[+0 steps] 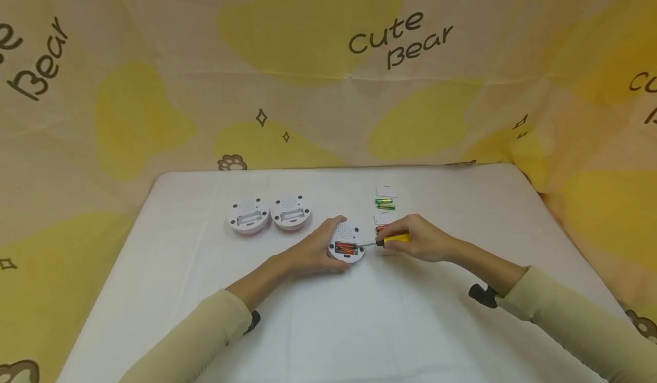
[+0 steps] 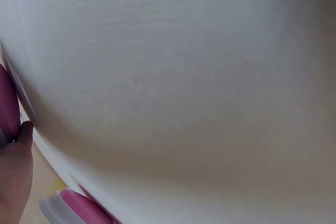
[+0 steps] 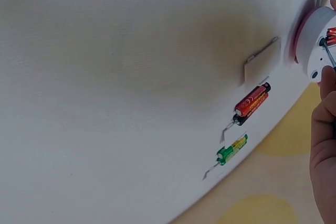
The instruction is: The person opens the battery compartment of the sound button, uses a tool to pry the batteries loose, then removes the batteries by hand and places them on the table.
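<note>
My left hand (image 1: 310, 251) grips a round white device (image 1: 345, 232) with a speaker grille and dark feet, its underside facing up. Red-and-black batteries (image 1: 346, 248) fill its uncovered compartment. From the right side, my right hand (image 1: 424, 238) holds a yellow-handled screwdriver (image 1: 397, 239), its metal shaft reaching the compartment's right end. In the right wrist view the shaft meets the device (image 3: 314, 45) beside the red batteries. The left wrist view catches only part of the left hand (image 2: 16, 177) at the edge, against the device's magenta side (image 2: 7, 106).
Two similar devices, one (image 1: 248, 215) beside another (image 1: 291, 211), lie left with bare battery compartments. Right of the held device are green batteries (image 1: 385, 204), red-and-black batteries (image 3: 252, 102) and small white covers (image 1: 386, 191). A patterned cloth (image 1: 308, 75) hangs behind the white table (image 1: 328, 326).
</note>
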`<state>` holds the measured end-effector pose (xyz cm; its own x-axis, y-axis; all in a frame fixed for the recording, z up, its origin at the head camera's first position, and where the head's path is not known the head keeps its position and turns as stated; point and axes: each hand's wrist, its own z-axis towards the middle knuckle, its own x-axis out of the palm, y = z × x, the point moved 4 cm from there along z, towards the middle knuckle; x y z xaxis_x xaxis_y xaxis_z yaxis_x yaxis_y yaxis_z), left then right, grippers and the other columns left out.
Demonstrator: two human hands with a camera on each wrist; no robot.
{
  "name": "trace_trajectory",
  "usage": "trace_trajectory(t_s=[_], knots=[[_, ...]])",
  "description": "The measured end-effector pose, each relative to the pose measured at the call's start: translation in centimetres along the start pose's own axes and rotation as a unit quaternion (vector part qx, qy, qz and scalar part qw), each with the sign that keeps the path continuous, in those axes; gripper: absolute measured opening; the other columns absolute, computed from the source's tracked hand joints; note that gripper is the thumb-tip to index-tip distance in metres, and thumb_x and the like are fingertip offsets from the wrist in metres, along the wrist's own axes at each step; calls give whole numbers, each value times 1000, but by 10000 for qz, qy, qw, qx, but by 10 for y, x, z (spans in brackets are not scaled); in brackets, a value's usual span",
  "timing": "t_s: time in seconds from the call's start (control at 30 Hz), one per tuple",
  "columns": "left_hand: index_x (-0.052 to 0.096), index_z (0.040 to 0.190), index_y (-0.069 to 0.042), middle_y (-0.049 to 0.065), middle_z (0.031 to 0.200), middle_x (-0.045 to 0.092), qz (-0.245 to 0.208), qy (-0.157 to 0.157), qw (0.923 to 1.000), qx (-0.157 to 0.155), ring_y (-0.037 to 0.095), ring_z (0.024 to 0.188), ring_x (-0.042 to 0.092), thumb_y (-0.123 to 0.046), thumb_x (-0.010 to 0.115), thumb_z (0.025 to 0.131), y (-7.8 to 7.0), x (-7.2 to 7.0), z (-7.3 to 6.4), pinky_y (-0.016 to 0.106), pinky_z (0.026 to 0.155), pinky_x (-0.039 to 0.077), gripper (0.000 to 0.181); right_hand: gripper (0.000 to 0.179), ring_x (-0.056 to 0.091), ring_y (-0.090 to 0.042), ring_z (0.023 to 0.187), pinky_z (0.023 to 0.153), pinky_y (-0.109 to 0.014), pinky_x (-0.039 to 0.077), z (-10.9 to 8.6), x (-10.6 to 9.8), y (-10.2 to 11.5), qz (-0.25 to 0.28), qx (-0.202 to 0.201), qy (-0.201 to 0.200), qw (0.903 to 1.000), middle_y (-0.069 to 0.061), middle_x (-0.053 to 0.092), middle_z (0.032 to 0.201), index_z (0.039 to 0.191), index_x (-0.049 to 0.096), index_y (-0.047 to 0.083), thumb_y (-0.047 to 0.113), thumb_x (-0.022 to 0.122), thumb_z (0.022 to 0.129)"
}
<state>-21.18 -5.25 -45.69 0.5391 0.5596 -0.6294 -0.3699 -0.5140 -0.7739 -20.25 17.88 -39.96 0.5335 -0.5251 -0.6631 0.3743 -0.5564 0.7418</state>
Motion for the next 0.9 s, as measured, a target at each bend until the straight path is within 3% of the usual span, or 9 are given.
trace_trajectory(t_s=[0.3, 0.47, 0.67, 0.9], knots=[[19, 156, -10, 8, 149, 36, 36, 94, 9999, -41, 16, 133, 39, -36, 85, 79, -1, 0, 0, 37, 116, 28, 105, 21, 56, -35, 126, 102, -43, 46, 0, 1, 2, 9, -184, -59, 9998, -17, 65, 127, 112, 75, 5, 7, 70, 92], [18, 156, -10, 7, 148, 36, 20, 124, 9999, -40, 15, 132, 39, -36, 84, 79, -1, 0, 0, 37, 115, 28, 105, 21, 62, -30, 114, 81, -24, 49, -1, 2, -2, -114, -271, -186, 9994, -13, 69, 122, 111, 76, 7, 8, 71, 91], [17, 157, -11, 7, 152, 33, 20, 177, 9998, -70, 15, 137, 35, -38, 83, 80, -1, 0, -2, 38, 116, 27, 105, 20, 62, -23, 102, 64, -22, 42, -3, 5, -9, 126, -339, -355, 9987, -8, 72, 115, 110, 77, 8, 6, 72, 90], [16, 157, -9, 8, 155, 31, 48, 195, 9998, -35, 16, 141, 31, -37, 83, 81, -2, -1, -2, 36, 117, 24, 105, 20, 61, -22, 101, 67, -24, 43, -6, 8, -16, 408, -431, -493, 9970, -9, 72, 114, 111, 76, 6, 8, 71, 91]])
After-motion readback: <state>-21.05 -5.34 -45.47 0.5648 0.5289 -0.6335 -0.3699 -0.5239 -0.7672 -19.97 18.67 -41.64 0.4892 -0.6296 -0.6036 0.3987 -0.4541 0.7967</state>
